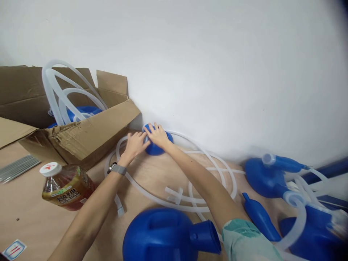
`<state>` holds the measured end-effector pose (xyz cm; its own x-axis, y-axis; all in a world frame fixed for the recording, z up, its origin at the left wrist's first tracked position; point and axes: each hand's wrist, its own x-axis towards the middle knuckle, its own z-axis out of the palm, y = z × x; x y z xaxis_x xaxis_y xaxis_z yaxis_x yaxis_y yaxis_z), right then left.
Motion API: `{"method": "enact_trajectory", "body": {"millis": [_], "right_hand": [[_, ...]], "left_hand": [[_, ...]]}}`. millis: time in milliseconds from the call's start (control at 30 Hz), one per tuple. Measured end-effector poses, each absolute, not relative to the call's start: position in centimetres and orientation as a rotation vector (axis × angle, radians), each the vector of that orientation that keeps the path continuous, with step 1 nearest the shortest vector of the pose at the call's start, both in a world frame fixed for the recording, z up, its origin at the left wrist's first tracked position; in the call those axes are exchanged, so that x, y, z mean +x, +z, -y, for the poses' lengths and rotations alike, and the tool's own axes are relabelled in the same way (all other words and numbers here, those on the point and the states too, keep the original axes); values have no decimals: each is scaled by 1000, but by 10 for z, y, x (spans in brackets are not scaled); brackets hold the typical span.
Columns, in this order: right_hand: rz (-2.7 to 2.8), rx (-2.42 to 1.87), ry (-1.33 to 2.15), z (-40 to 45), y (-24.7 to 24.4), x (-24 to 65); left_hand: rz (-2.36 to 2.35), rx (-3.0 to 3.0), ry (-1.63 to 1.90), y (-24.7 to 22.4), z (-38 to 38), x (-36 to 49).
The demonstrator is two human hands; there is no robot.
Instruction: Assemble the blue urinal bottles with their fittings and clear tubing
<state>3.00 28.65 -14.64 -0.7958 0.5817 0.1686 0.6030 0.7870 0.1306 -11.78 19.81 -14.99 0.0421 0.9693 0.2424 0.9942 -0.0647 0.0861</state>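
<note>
By the wall, beside the cardboard box, a blue plastic bottle point(155, 149) lies on the table with a translucent hose around it. My right hand point(157, 136) grips it from above, fingers draped over its top and near end. From the left, my left hand point(136, 144) closes its fingers at the same bottle's neck end, which the hands partly hide. The white hose point(163, 201) loops over the table below and between my arms. Closer to me is a larger blue jug point(160, 235), its spout pointing right.
An open cardboard box point(89, 139) at left holds more hoses point(56, 90) and blue bottles. In front of it stands a tea bottle point(67, 186) near several grey rods point(19, 167). More blue bottles point(261, 177) crowd the right side. The white wall point(206, 72) backs the table.
</note>
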Motion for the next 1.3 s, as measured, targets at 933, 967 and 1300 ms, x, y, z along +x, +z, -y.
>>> {"method": "enact_trajectory", "body": {"millis": [933, 967, 1300], "right_hand": [[2279, -1060, 1329, -337, -149, 65], [2272, -1067, 1326, -335, -148, 66], [2250, -984, 1406, -336, -149, 70]], "left_hand": [[2371, -1435, -1248, -158, -211, -95], [2356, -1466, -1257, -153, -205, -100], [1977, -2892, -664, -126, -132, -115]]}}
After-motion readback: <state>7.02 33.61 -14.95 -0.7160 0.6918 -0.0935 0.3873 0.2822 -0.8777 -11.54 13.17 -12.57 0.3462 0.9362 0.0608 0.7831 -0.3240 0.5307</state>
